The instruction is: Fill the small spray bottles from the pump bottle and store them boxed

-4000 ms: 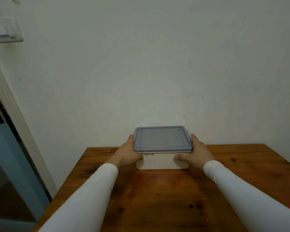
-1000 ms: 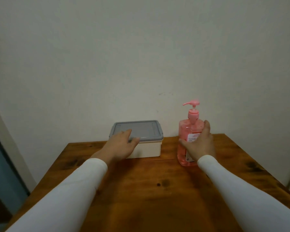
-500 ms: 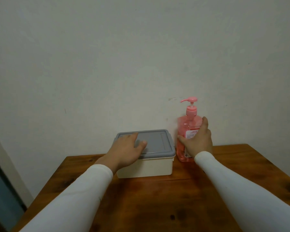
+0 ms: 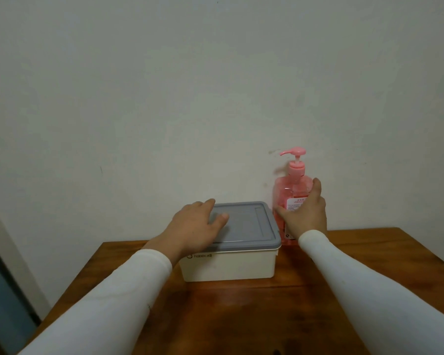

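Observation:
A white storage box (image 4: 231,265) with a grey lid (image 4: 249,224) stands closed on the wooden table (image 4: 241,316) near the wall. My left hand (image 4: 195,226) rests flat on the left part of the lid, fingers spread. Right of the box stands a pink pump bottle (image 4: 290,190) with a pink pump head. My right hand (image 4: 305,213) wraps around the bottle's front, thumb on the left side and fingers up its right side. No small spray bottles are in view.
A pale wall rises right behind the box and bottle. A door frame (image 4: 0,252) and a bluish door lie at the far left. The table's right edge (image 4: 433,262) runs diagonally near my right forearm.
Four seconds ago both hands held the box by its sides. Since then my left hand moved onto the lid and my right hand took the pump bottle; the view has shifted.

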The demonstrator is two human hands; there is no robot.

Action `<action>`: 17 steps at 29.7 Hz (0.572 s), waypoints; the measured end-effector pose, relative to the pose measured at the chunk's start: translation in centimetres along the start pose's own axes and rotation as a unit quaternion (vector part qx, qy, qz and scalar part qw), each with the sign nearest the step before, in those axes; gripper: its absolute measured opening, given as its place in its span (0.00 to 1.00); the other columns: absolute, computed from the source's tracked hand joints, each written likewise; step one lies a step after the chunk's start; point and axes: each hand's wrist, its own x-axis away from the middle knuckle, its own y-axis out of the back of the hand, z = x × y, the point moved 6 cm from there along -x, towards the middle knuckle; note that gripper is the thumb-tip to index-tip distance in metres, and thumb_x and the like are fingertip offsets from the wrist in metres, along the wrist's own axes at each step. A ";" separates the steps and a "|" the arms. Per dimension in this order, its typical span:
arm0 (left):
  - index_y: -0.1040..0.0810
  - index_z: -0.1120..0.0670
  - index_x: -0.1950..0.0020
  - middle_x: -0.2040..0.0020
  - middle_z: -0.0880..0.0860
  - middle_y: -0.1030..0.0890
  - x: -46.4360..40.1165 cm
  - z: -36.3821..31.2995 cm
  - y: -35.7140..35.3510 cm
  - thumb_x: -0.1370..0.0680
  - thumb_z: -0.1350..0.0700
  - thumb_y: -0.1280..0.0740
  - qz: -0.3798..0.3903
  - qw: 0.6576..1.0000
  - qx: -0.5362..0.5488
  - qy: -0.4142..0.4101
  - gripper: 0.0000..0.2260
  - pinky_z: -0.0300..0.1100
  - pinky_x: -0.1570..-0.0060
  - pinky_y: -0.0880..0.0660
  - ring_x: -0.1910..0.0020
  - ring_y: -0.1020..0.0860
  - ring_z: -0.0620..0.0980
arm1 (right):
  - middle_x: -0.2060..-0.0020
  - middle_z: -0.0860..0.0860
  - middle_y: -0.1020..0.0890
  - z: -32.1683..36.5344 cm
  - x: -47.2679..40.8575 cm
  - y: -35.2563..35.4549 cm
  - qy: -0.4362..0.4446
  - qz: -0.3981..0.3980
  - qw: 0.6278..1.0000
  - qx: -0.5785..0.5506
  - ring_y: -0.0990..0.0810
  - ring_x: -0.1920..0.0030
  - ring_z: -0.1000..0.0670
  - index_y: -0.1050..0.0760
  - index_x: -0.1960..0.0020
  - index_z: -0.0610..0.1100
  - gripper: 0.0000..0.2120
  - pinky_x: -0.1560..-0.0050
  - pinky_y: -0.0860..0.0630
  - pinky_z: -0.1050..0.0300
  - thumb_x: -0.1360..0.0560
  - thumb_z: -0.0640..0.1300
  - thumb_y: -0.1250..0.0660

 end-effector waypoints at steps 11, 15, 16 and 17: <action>0.45 0.51 0.22 0.24 0.54 0.37 0.0 1.2 0.2 0.19 0.38 0.49 0.001 1.000 -0.010 0.010 0.29 0.48 0.29 0.41 0.26 0.39 0.53 | 0.32 0.40 0.34 -0.5 -0.7 -1.4 -0.007 0.006 1.000 0.002 0.28 0.36 0.35 0.57 0.24 0.55 0.53 0.37 0.28 0.39 0.34 0.50 0.23; 0.44 0.52 0.22 0.25 0.54 0.36 0.6 1.0 0.2 0.19 0.39 0.49 0.006 1.000 -0.006 0.009 0.29 0.48 0.30 0.40 0.27 0.38 0.54 | 0.33 0.40 0.32 -0.6 -0.8 -1.3 -0.002 0.025 0.999 0.019 0.27 0.36 0.35 0.62 0.25 0.58 0.56 0.38 0.27 0.38 0.36 0.54 0.22; 0.44 0.52 0.22 0.25 0.55 0.36 0.7 0.9 0.2 0.19 0.39 0.49 0.008 1.000 -0.007 0.007 0.28 0.48 0.31 0.40 0.27 0.38 0.54 | 0.33 0.40 0.32 -0.8 -1.0 -1.4 0.005 0.031 0.999 0.020 0.27 0.36 0.36 0.63 0.26 0.59 0.57 0.38 0.27 0.37 0.36 0.56 0.23; 0.44 0.52 0.22 0.25 0.55 0.36 0.9 1.0 0.2 0.19 0.39 0.49 0.010 1.000 -0.007 0.010 0.28 0.47 0.31 0.40 0.27 0.38 0.54 | 0.32 0.41 0.31 -0.6 -0.7 -1.2 0.003 0.040 0.999 0.015 0.27 0.36 0.36 0.64 0.26 0.60 0.57 0.38 0.27 0.37 0.36 0.57 0.23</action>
